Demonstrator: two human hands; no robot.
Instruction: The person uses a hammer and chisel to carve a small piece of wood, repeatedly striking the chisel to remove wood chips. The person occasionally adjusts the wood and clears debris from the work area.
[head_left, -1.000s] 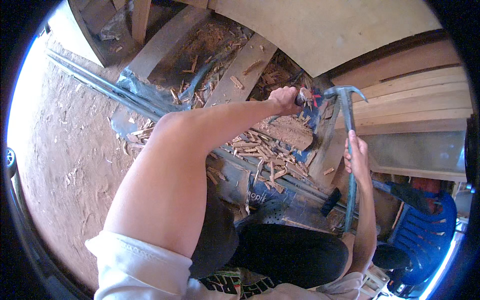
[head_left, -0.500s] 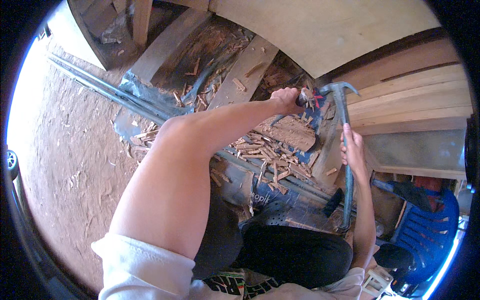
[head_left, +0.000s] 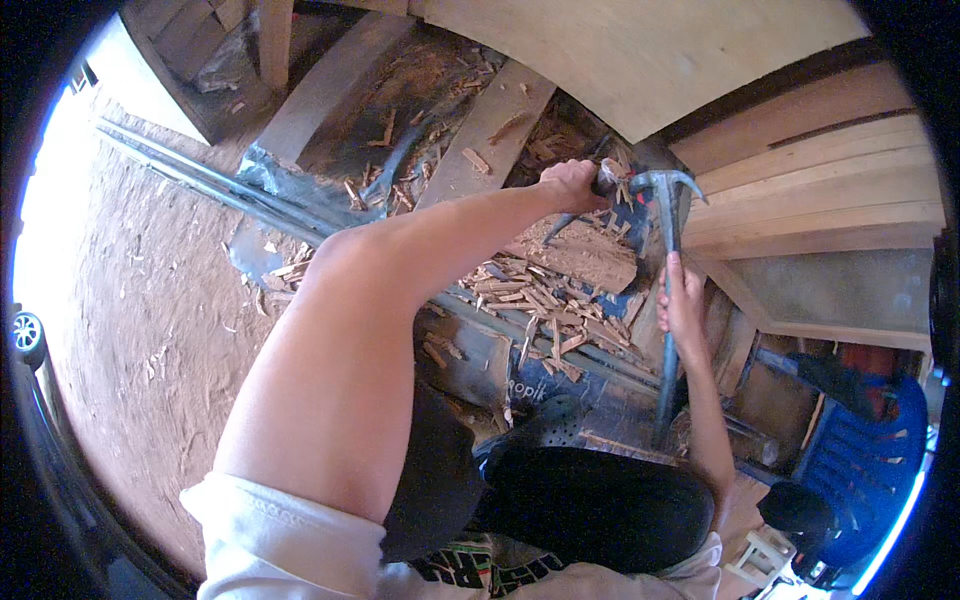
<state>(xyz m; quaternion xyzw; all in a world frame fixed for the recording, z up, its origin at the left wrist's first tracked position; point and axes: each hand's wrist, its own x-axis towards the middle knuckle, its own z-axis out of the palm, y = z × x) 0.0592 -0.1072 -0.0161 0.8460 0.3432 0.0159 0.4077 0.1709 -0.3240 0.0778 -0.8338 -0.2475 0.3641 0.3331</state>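
Head view: right hand [head_left: 682,310], fingers wrapped closed round the mid-handle of a blue-grey metal claw hammer [head_left: 670,225]. Long axis runs away from the body, head at far end, striking face pointing left, claw right. Left hand [head_left: 573,185] is nearer that face, fingers curled tight on a small dark, pale-topped object [head_left: 607,177], mostly hidden. Object lies just left of the face; can't tell if touching. It shows past the far edge of a tan wooden slab [head_left: 590,262]; thin pale wood chips [head_left: 530,300] heaped along the slab's near edge.
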